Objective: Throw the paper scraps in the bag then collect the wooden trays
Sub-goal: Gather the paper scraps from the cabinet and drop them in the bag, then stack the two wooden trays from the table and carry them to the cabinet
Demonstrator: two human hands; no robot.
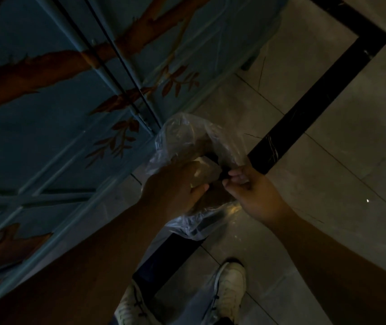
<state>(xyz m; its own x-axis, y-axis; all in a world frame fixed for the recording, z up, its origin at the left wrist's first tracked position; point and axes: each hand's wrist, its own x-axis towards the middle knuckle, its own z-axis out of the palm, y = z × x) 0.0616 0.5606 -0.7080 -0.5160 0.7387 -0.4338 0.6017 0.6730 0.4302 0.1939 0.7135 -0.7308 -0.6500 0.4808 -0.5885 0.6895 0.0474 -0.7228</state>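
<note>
A clear plastic bag [187, 137] hangs in the dim middle of the head view, above the tiled floor. My left hand [173, 186] grips a pale wad of paper scraps [204, 171] at the bag's mouth. My right hand [250, 191] pinches the bag's right rim between thumb and fingers, holding the mouth apart. Something brownish lies inside the bag, too dark to name. No wooden trays are in view.
A blue cabinet [70, 102] painted with brown branches and leaves fills the left side, close to the bag. The floor has grey tiles [328, 160] crossed by a black strip [316, 95]. My white shoes [229, 292] stand below the hands.
</note>
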